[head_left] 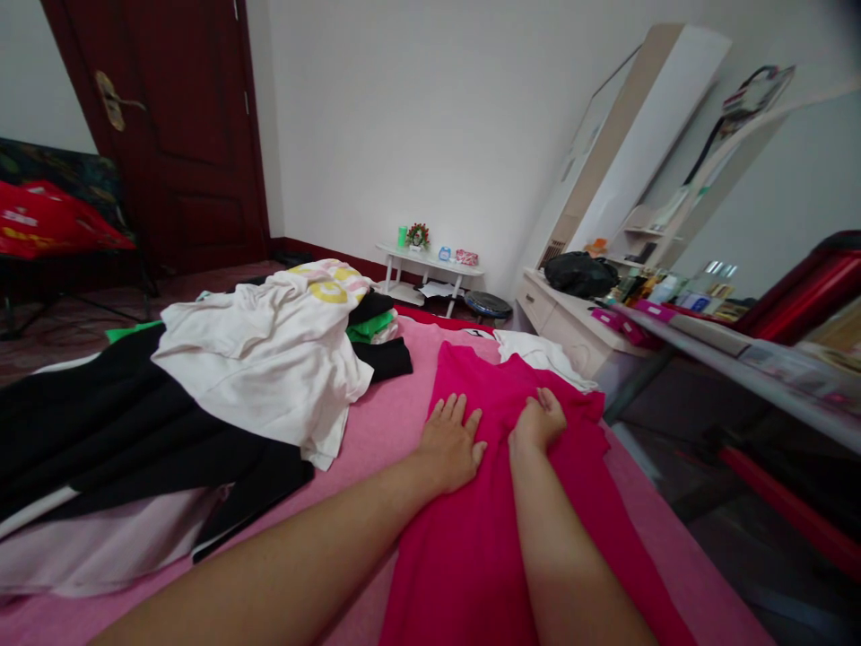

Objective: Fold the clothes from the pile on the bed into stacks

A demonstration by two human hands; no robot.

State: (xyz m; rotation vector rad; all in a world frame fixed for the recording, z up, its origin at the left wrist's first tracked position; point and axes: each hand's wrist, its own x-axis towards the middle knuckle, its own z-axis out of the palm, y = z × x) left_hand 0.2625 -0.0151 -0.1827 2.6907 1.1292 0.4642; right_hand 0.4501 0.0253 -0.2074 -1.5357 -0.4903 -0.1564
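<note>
A bright magenta shirt [471,547] lies spread on the pink bed cover [383,422], its upper edge and sleeve at the far end. My left hand [452,440] rests flat on the shirt's left side, fingers apart. On its right half, my right hand [540,420] has its fingers curled in at the cloth, and small folds run beside it. Just beyond the shirt lies a folded white garment [544,354].
On the left of the bed a white shirt [269,332] with a yellow print tops a pile with black clothes [134,422]. A dresser [538,301] and a cluttered table [713,336] flank the right side. A low white stand [430,260] is by the wall.
</note>
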